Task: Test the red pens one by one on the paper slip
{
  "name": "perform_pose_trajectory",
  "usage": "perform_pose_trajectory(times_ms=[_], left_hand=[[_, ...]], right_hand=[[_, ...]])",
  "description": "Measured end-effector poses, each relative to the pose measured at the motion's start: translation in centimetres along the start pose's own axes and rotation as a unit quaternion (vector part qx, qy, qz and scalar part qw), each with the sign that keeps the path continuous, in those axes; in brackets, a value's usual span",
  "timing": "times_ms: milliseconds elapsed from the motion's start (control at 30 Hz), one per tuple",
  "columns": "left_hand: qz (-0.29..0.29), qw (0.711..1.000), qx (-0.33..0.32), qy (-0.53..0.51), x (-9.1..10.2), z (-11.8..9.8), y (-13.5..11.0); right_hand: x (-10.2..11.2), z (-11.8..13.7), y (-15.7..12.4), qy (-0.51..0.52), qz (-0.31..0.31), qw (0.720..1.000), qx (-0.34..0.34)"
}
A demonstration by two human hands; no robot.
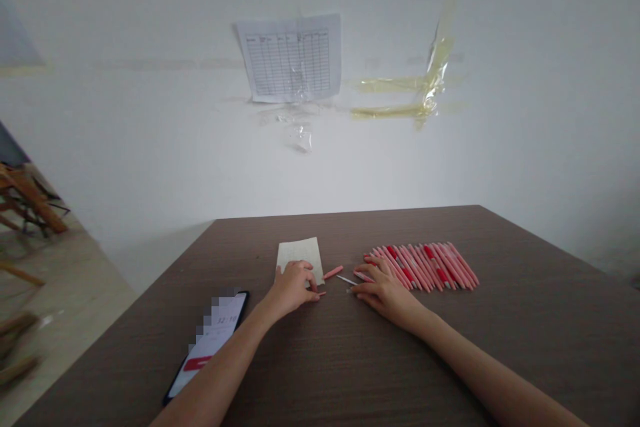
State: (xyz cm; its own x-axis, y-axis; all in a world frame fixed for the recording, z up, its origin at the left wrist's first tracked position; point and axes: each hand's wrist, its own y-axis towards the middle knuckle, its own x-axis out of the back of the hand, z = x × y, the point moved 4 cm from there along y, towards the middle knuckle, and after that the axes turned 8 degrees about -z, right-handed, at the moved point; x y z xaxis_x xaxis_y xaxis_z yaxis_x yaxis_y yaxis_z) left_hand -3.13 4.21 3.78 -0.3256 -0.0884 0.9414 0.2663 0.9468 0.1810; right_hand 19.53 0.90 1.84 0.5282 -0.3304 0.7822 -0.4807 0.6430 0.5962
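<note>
My left hand (293, 288) rests over the lower part of a pale paper pad (301, 252). Its thumb and forefinger come together at a small pink pen piece (322, 293), which pokes out past the thumb tip. A pink pen barrel (333, 272) lies between my hands, touching or close to the pad's corner. On the right, my right hand (387, 291) is low over the table with its fingers apart. Near its fingertips are a thin whitish refill (346, 279), another pink pen part (363, 276) and a tiny clear piece (349, 291).
A row of several pink and red pens (430, 267) lies side by side beyond my right hand. A phone (215, 340) showing a timer lies left of my left forearm on the brown table (320, 360). The wall (150, 147) behind bears a taped printed sheet (293, 60).
</note>
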Motion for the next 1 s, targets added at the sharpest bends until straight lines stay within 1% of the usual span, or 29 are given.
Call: perform_pose_trajectory(times_ms=[133, 267, 467, 633, 767, 900, 1000], left_hand=[[0.006, 1.000, 0.001, 0.000, 0.0, 0.2, 0.0], [0.007, 1.000, 0.001, 0.000, 0.0, 0.4, 0.0], [0.017, 1.000, 0.001, -0.002, 0.2, 0.3, 0.0], [0.011, 1.000, 0.000, -0.003, 0.0, 0.4, 0.0], [0.011, 1.000, -0.004, 0.000, -0.2, 0.3, 0.0], [0.005, 1.000, -0.021, -0.008, -0.1, -0.2, 0.0], [0.003, 1.000, -0.020, -0.014, -0.2, -0.5, 0.0]], right_hand=[[-0.2, -0.3, -0.1, -0.005, -0.006, 1.000, -0.006], [-0.4, -0.3, -0.1, -0.004, 0.004, 1.000, -0.008], [0.0, 0.3, 0.1, 0.005, 0.010, 1.000, -0.014], [0.2, 0.8, 0.2, 0.007, 0.003, 1.000, -0.012], [-0.3, 1.1, 0.1, 0.013, 0.004, 1.000, -0.010], [-0.9, 1.4, 0.1, 0.015, -0.003, 1.000, -0.009], [-1.1, 1.3, 0.2, 0.017, -0.008, 1.000, -0.014]])
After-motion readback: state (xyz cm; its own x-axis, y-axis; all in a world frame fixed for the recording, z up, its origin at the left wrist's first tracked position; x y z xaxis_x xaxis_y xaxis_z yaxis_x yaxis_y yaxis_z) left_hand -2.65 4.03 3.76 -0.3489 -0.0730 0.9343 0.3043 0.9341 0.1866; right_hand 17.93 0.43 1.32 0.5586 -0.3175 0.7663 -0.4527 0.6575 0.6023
